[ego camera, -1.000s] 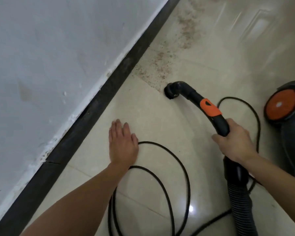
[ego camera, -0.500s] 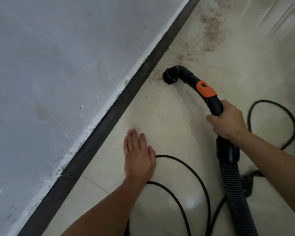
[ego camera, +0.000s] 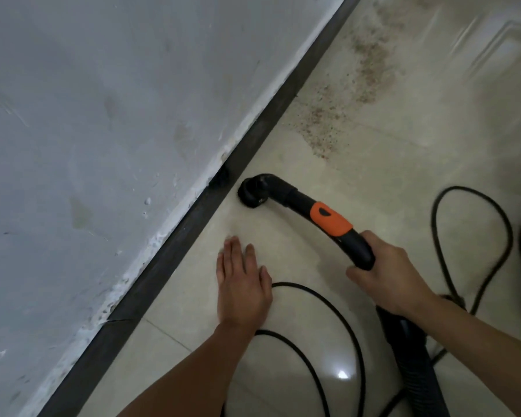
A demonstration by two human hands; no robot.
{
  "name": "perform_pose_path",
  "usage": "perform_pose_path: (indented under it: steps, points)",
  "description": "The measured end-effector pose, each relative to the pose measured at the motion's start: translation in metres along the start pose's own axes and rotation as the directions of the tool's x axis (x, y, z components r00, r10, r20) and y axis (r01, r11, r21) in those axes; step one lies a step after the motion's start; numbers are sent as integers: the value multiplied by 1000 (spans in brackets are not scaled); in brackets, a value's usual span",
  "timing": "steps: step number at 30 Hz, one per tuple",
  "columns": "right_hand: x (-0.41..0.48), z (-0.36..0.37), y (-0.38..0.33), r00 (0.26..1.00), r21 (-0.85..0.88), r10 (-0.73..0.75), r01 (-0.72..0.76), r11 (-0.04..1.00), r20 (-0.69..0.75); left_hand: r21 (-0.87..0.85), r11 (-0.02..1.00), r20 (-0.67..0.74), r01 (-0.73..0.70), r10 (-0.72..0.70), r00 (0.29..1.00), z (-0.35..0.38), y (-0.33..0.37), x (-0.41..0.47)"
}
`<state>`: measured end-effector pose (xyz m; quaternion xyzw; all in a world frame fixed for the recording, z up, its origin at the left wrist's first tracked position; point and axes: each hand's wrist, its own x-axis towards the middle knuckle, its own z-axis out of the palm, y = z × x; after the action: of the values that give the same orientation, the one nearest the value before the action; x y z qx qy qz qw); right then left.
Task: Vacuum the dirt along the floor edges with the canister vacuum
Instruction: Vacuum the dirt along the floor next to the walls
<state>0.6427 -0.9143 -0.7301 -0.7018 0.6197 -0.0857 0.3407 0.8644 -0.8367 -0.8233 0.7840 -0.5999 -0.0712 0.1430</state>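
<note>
Right hand (ego camera: 394, 281) grips the black vacuum handle (ego camera: 343, 230); its nozzle (ego camera: 250, 192) sits on the floor just beside the dark baseboard (ego camera: 193, 215) (dirt (ego camera: 343, 115) lies farther along). Left hand (ego camera: 242, 284) rests flat, fingers straight.

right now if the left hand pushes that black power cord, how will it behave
Probably floppy: the power cord lies in loose loops, so a push would likely reshape one loop, not shift it whole. It looks thin and light, and should slide easily on the glossy floor.
</note>
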Motion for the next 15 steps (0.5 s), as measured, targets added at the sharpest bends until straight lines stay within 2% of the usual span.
perform_pose_path:
  steps: [3,6,8,12,15]
  points:
    - [23,-5,-4,996,-16,-1,0,1000,-95,-14,1000,-14,-9,9,1000,1,-1,0]
    - [57,-11,-16,975,-37,61,-70,997,-213,-27,999,-10,-16,16,1000,2,-2,-1]
    - [61,-12,-19,972,-71,60,-78,994,-227,-39,999,-8,-13,13,1000,2,-2,-1]
    - [9,-18,9,978,-65,76,-90,994,-195,-51,999,1,-4,4,1000,3,-4,-2]
    - [-50,-30,52,962,-15,172,-179,984,-211,-53,999,12,-4,4,1000,2,-5,-2]
